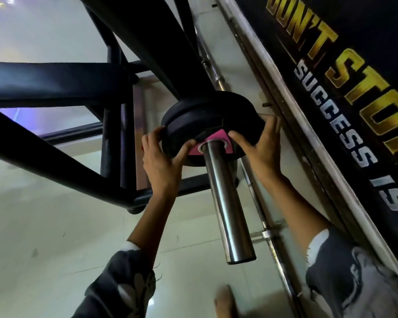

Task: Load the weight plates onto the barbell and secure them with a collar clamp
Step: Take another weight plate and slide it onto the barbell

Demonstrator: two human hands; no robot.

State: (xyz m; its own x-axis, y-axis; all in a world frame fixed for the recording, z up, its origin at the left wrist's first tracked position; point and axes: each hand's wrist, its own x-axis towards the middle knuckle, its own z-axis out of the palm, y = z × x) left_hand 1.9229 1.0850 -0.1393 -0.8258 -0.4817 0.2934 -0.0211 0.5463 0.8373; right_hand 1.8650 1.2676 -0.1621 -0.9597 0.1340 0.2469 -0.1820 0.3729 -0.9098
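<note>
A chrome barbell sleeve (228,203) points toward me from the middle of the view. Two black weight plates (207,113) sit on it near its inner end, the nearer one with a pink centre label (218,136). My left hand (163,157) grips the nearer plate's left rim, thumb on its face by the pink label. My right hand (260,152) holds the right rim, fingers behind the edge and thumb on the face. No collar clamp is visible.
A black steel bench frame (62,143) crosses the left and upper view. A dark wall banner with yellow and white lettering (345,92) runs along the right, with thin chrome bars (271,239) lying beside it. Pale tiled floor (44,237) lies below; a bare foot (225,301) shows at the bottom.
</note>
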